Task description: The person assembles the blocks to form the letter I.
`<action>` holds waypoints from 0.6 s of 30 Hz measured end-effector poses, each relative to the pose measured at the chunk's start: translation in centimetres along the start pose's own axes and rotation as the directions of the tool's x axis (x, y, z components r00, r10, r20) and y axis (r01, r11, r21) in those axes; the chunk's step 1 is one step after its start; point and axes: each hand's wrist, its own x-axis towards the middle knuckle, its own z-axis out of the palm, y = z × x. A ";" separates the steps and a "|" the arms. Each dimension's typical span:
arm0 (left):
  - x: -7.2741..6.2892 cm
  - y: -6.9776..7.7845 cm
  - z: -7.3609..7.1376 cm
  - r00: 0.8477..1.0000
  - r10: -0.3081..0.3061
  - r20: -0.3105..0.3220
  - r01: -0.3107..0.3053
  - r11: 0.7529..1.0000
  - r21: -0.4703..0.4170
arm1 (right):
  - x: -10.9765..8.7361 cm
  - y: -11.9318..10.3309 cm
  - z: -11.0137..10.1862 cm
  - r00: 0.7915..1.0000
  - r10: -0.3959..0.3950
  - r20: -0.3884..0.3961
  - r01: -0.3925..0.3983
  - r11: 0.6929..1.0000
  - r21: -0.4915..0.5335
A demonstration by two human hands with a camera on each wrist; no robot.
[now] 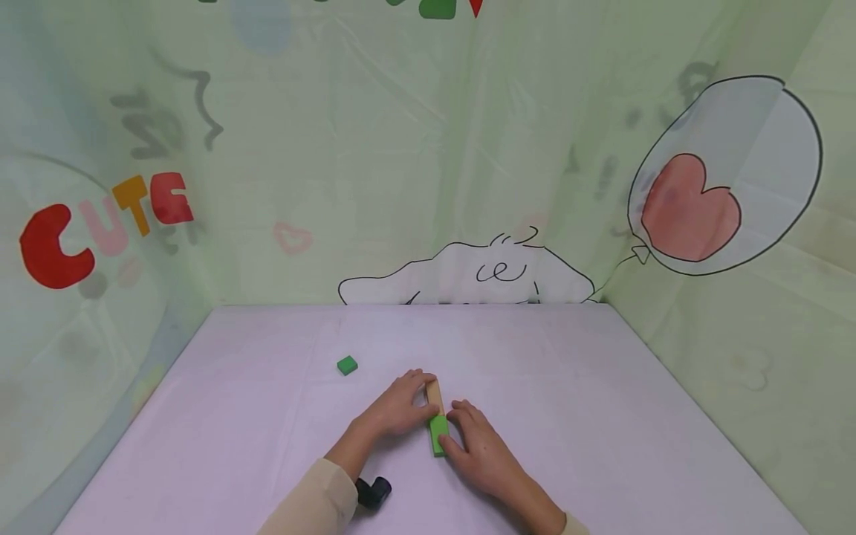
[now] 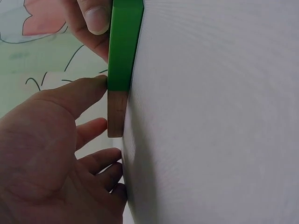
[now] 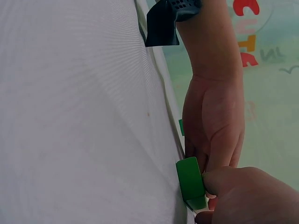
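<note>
A light green block [image 1: 438, 440] and a plain wooden block [image 1: 435, 396] lie end to end in one line on the table. My left hand [image 1: 397, 407] holds the wooden block, its index finger by the far end and its thumb near the seam. In the left wrist view, the thumb touches the top where green block [image 2: 125, 51] and wood [image 2: 117, 114] meet. My right hand [image 1: 487, 455] grips the green block from the right, thumb near its closer end. The right wrist view shows that thumb against the green block [image 3: 191, 179]; the right fingertips are partly hidden.
A small dark green block [image 1: 347, 365] lies apart, farther back on the left. The black wrist camera [image 1: 374, 492] sits beneath the left sleeve. A pale cloth covers the table [image 1: 602, 416], and printed curtains [image 1: 401, 148] close off the back and both sides.
</note>
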 end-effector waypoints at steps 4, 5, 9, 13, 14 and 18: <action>0.1 -0.1 0.0 1.000 -0.005 0.003 0.005 1.000 -0.009 | 0.0 -0.1 0.0 1.000 0.013 0.007 -0.013 1.000 -0.002; 0.1 -0.1 0.1 1.000 -0.007 0.003 0.007 1.000 -0.011 | -0.1 -0.1 -0.1 1.000 0.015 0.009 -0.015 1.000 -0.002; 0.1 -0.1 0.0 1.000 -0.011 0.005 0.011 1.000 -0.013 | -0.1 -0.1 -0.1 1.000 0.016 0.011 -0.016 1.000 -0.003; 0.0 0.0 0.0 1.000 -0.009 0.005 0.009 1.000 -0.015 | -0.1 0.0 -0.1 1.000 0.013 0.013 -0.013 1.000 0.001; 0.0 0.0 0.0 1.000 -0.008 0.006 0.008 1.000 -0.016 | -0.1 0.0 -0.1 1.000 0.013 0.013 -0.013 1.000 0.002; 0.0 0.1 0.0 1.000 -0.008 0.010 0.008 1.000 -0.018 | -0.1 0.0 -0.1 1.000 0.014 0.013 -0.014 1.000 0.005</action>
